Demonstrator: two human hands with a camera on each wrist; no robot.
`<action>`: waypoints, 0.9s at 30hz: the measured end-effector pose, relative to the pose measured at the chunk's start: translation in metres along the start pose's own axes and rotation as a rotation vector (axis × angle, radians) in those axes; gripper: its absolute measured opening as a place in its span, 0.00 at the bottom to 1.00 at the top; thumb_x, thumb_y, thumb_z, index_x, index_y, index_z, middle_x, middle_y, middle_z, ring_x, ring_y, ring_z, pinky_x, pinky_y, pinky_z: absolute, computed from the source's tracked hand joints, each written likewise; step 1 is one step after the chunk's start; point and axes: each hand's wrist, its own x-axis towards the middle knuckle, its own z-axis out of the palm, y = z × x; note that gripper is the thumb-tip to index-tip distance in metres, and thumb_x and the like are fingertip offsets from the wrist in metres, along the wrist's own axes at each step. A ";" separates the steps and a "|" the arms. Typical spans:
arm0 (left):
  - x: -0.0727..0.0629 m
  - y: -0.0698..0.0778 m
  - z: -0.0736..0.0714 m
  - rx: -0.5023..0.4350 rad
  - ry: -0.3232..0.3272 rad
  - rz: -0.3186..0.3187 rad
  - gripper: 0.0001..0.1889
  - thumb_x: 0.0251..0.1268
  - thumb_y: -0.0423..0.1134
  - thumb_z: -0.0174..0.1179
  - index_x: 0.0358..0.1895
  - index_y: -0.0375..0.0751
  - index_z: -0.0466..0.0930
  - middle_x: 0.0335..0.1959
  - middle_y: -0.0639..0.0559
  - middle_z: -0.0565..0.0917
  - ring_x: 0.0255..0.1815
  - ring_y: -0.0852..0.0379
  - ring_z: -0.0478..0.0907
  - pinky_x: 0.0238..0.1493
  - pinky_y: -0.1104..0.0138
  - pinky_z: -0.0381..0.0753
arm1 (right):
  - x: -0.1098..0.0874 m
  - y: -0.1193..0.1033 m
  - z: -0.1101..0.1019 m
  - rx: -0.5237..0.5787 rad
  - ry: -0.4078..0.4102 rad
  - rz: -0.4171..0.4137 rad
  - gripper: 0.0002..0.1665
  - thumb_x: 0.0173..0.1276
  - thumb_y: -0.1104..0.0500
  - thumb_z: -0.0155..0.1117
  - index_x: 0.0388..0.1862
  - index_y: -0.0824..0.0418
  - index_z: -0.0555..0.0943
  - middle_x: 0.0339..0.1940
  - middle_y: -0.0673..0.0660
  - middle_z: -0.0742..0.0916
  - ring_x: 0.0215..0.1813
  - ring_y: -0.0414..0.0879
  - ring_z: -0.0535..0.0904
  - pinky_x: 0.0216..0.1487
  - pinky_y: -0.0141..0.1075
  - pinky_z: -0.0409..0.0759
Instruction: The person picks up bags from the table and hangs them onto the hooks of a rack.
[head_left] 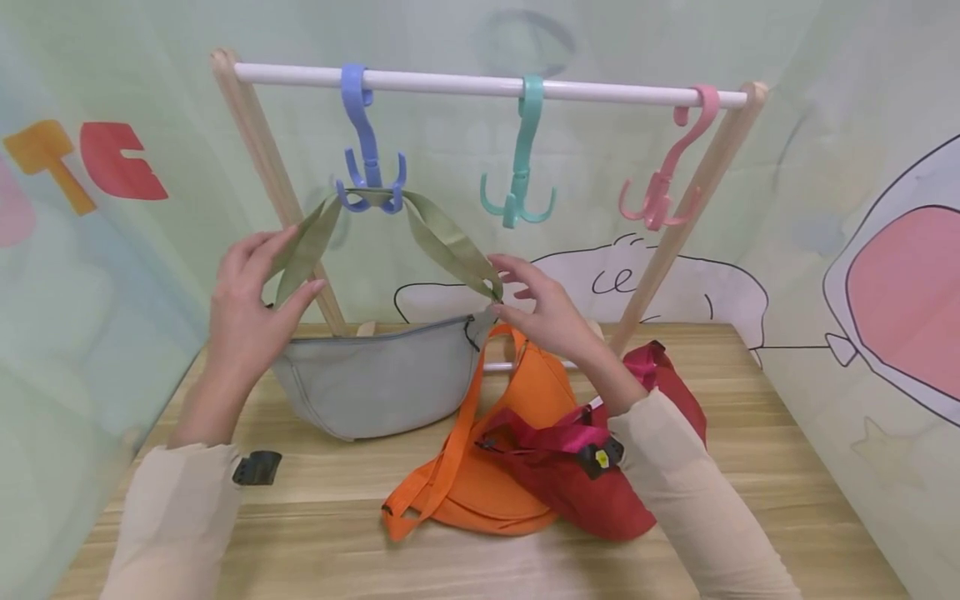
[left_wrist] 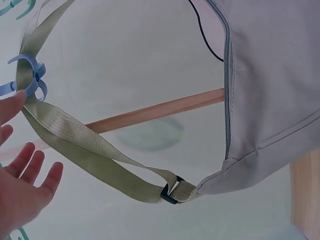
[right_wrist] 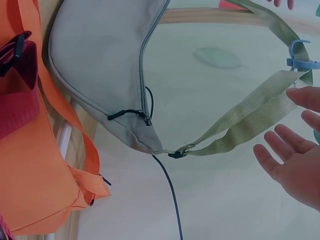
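Observation:
A grey waist bag (head_left: 382, 379) hangs by its olive strap (head_left: 450, 246) from the blue hook (head_left: 367, 158), its zip edge up. The strap runs through the hook's lower prongs and slopes down to both ends of the bag. My left hand (head_left: 251, 292) is beside the strap's left side, fingers spread and loosely bent. On the other side, my right hand (head_left: 551, 308) has its fingertips close to the strap's lower end. Both wrist views show a gap between the fingers and the webbing. A black buckle (left_wrist: 172, 190) joins strap and bag.
A white rail (head_left: 450, 83) on wooden posts also carries a green hook (head_left: 519, 179) and a pink hook (head_left: 660, 187). Orange (head_left: 495, 483) and dark red (head_left: 592, 500) waist bags lie on the wooden table (head_left: 315, 533) under my right forearm, the red overlapping the orange.

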 end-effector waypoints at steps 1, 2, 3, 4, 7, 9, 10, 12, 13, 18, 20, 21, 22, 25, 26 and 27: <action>0.000 0.000 0.000 0.002 0.003 0.002 0.29 0.49 0.28 0.66 0.59 0.36 0.71 0.54 0.33 0.69 0.58 0.39 0.63 0.54 0.47 0.62 | 0.000 0.000 0.000 0.000 -0.003 -0.001 0.33 0.60 0.68 0.61 0.65 0.65 0.64 0.59 0.63 0.73 0.58 0.57 0.69 0.54 0.45 0.70; -0.001 0.000 0.000 0.004 0.005 0.002 0.29 0.50 0.28 0.66 0.59 0.35 0.71 0.54 0.33 0.69 0.57 0.39 0.64 0.53 0.48 0.63 | -0.001 0.001 0.000 -0.001 -0.006 -0.001 0.33 0.60 0.69 0.61 0.65 0.66 0.64 0.59 0.63 0.73 0.58 0.57 0.69 0.54 0.45 0.70; -0.001 0.001 0.000 0.006 0.005 -0.002 0.28 0.50 0.28 0.66 0.58 0.35 0.71 0.53 0.33 0.69 0.56 0.40 0.64 0.52 0.49 0.65 | -0.001 0.001 0.000 -0.001 -0.008 -0.001 0.33 0.60 0.69 0.61 0.65 0.66 0.64 0.59 0.63 0.73 0.58 0.57 0.69 0.54 0.45 0.70; -0.002 0.001 0.000 0.008 0.004 -0.004 0.28 0.50 0.28 0.66 0.58 0.35 0.71 0.53 0.33 0.69 0.55 0.40 0.65 0.50 0.51 0.65 | -0.002 0.001 0.000 -0.002 -0.010 0.000 0.33 0.60 0.69 0.61 0.65 0.66 0.63 0.59 0.63 0.73 0.58 0.56 0.69 0.54 0.45 0.70; -0.004 0.001 0.001 0.009 -0.004 -0.013 0.28 0.51 0.29 0.65 0.58 0.35 0.71 0.53 0.34 0.69 0.51 0.41 0.66 0.45 0.58 0.66 | -0.003 0.001 0.001 -0.008 -0.017 0.013 0.34 0.60 0.69 0.61 0.65 0.65 0.64 0.59 0.63 0.74 0.58 0.54 0.69 0.54 0.44 0.70; -0.006 0.001 0.002 0.008 -0.009 -0.012 0.28 0.50 0.28 0.65 0.58 0.35 0.71 0.53 0.34 0.69 0.48 0.41 0.68 0.42 0.59 0.65 | -0.004 0.002 0.001 -0.015 -0.025 0.024 0.34 0.60 0.69 0.61 0.65 0.64 0.63 0.59 0.63 0.74 0.57 0.52 0.69 0.54 0.44 0.69; -0.007 0.001 0.002 0.005 -0.011 -0.008 0.28 0.50 0.28 0.66 0.58 0.35 0.71 0.53 0.34 0.69 0.47 0.41 0.68 0.42 0.59 0.65 | -0.005 0.002 0.001 -0.017 -0.029 0.029 0.34 0.60 0.69 0.61 0.66 0.64 0.63 0.59 0.63 0.74 0.57 0.51 0.69 0.54 0.43 0.69; -0.008 0.000 0.004 0.002 -0.011 0.002 0.28 0.50 0.28 0.66 0.58 0.34 0.71 0.52 0.33 0.69 0.44 0.40 0.69 0.41 0.58 0.65 | -0.006 0.004 0.002 -0.017 -0.036 0.032 0.34 0.60 0.69 0.61 0.66 0.63 0.63 0.59 0.63 0.74 0.57 0.51 0.69 0.54 0.43 0.69; -0.009 -0.001 0.005 0.000 -0.011 0.005 0.28 0.49 0.27 0.66 0.58 0.34 0.71 0.52 0.33 0.69 0.43 0.40 0.69 0.41 0.57 0.65 | -0.006 0.004 0.002 -0.015 -0.039 0.033 0.34 0.60 0.69 0.61 0.66 0.63 0.63 0.59 0.63 0.74 0.57 0.51 0.69 0.54 0.44 0.69; -0.014 -0.002 0.011 -0.011 0.002 0.043 0.26 0.48 0.26 0.66 0.54 0.31 0.73 0.48 0.33 0.72 0.39 0.42 0.71 0.41 0.64 0.67 | -0.010 0.007 0.001 -0.012 -0.055 0.050 0.33 0.61 0.68 0.61 0.66 0.63 0.63 0.59 0.60 0.74 0.57 0.50 0.69 0.54 0.43 0.70; -0.017 -0.003 0.015 -0.015 0.006 0.055 0.25 0.48 0.25 0.67 0.53 0.30 0.74 0.46 0.33 0.73 0.41 0.43 0.72 0.42 0.67 0.68 | -0.012 0.009 0.002 -0.014 -0.064 0.057 0.33 0.61 0.67 0.61 0.66 0.63 0.63 0.59 0.59 0.74 0.58 0.51 0.69 0.54 0.43 0.70; -0.019 -0.004 0.016 -0.018 0.002 0.059 0.25 0.47 0.25 0.67 0.53 0.30 0.74 0.45 0.33 0.73 0.42 0.43 0.72 0.41 0.67 0.69 | -0.013 0.010 0.002 -0.016 -0.066 0.057 0.33 0.61 0.67 0.61 0.66 0.63 0.63 0.59 0.59 0.74 0.58 0.51 0.70 0.54 0.43 0.70; -0.020 -0.005 0.018 -0.015 -0.003 0.064 0.25 0.47 0.25 0.67 0.53 0.30 0.74 0.45 0.33 0.74 0.43 0.44 0.72 0.41 0.67 0.70 | -0.014 0.011 0.003 -0.015 -0.068 0.057 0.33 0.61 0.67 0.61 0.66 0.63 0.63 0.58 0.60 0.75 0.57 0.51 0.70 0.54 0.43 0.70; -0.024 -0.005 0.021 -0.013 -0.036 0.055 0.25 0.49 0.26 0.67 0.54 0.31 0.73 0.45 0.34 0.73 0.43 0.44 0.72 0.40 0.58 0.72 | -0.017 0.014 0.005 -0.016 -0.069 0.046 0.34 0.60 0.69 0.62 0.65 0.64 0.64 0.57 0.63 0.75 0.56 0.54 0.71 0.53 0.45 0.71; -0.026 -0.005 0.022 -0.015 -0.051 0.047 0.25 0.49 0.27 0.66 0.54 0.31 0.73 0.45 0.34 0.73 0.43 0.44 0.72 0.40 0.55 0.73 | -0.018 0.015 0.006 -0.020 -0.070 0.043 0.34 0.59 0.69 0.62 0.65 0.64 0.64 0.56 0.63 0.75 0.56 0.53 0.71 0.53 0.45 0.71; -0.027 -0.006 0.023 -0.018 -0.062 0.042 0.25 0.50 0.27 0.66 0.54 0.32 0.73 0.45 0.34 0.73 0.44 0.44 0.72 0.40 0.55 0.73 | -0.019 0.016 0.007 -0.024 -0.072 0.047 0.34 0.59 0.69 0.63 0.65 0.64 0.64 0.56 0.63 0.76 0.56 0.52 0.71 0.52 0.45 0.71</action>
